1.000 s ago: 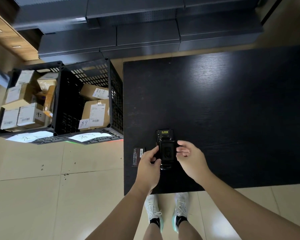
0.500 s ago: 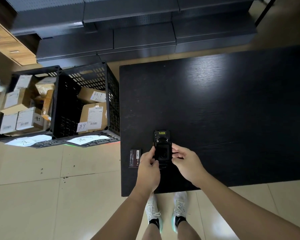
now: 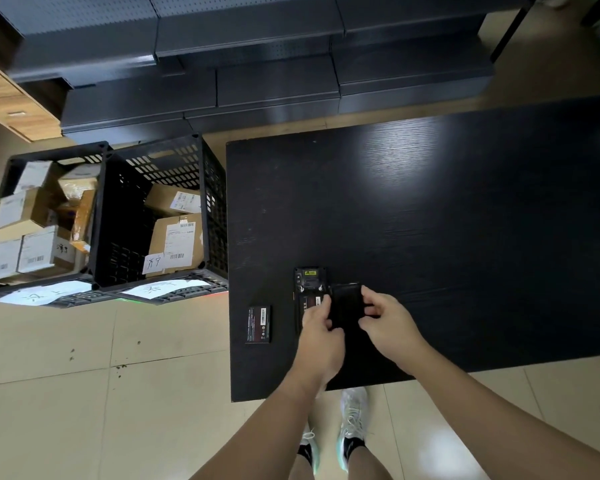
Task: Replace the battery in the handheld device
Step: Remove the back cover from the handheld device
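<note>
A black handheld device [image 3: 310,280] lies face down near the front left of the black table [image 3: 430,220]. Its back cover [image 3: 346,304] is off and held just to the right of it, pinched between my left hand [image 3: 321,332] and my right hand [image 3: 390,323]. The opened compartment shows a battery with a red label [image 3: 309,302], partly hidden by my left fingers. A second flat black battery [image 3: 258,323] with a red and white label lies on the table left of the device.
Two black plastic crates [image 3: 160,220] full of cardboard parcels stand on the floor left of the table. Dark metal shelving [image 3: 257,64] runs along the back. The table's front edge is close to my legs.
The back cover has come off the device and moved to the right in both hands, exposing the battery compartment. The view has shifted slightly.
</note>
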Demonstrator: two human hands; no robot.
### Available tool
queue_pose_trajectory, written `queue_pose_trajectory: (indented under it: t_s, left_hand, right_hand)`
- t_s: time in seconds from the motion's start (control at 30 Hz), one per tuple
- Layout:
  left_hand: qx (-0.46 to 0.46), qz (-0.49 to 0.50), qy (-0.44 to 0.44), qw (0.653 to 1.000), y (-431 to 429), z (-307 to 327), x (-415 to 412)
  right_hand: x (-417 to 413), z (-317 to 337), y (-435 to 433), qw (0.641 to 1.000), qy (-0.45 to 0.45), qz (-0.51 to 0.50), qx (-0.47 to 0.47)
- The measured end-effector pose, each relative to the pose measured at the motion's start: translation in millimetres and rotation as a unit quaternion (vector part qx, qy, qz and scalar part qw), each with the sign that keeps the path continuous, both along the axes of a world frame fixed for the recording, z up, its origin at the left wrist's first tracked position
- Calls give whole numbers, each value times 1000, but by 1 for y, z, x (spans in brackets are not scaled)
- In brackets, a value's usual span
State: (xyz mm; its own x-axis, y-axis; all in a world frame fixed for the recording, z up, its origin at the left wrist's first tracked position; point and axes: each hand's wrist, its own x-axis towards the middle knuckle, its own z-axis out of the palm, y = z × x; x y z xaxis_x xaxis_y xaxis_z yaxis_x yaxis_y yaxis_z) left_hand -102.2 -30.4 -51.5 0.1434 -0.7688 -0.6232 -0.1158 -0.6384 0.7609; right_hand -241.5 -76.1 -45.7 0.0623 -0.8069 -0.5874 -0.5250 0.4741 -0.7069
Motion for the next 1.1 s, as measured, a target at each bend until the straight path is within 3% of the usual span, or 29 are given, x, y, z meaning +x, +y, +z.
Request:
queue_pose_trajectory:
  t_s: [0.2, 0.7, 1.0, 1.1]
  left_hand:
    - [50, -58, 26, 997, -16, 0, -41]
    - [81, -70, 50, 993, -21, -12, -60]
    - [69, -93, 40, 992, -16, -13, -50]
    - [21, -77, -2, 997, -8, -8, -27]
  right_hand:
    - [-37, -8, -9, 997, 61, 15, 32]
    - [-45, -25, 0, 991, 118, 50, 22]
    - [-41, -27, 3, 982, 170, 84, 3]
    - [-36, -18, 4, 985, 145, 66, -59]
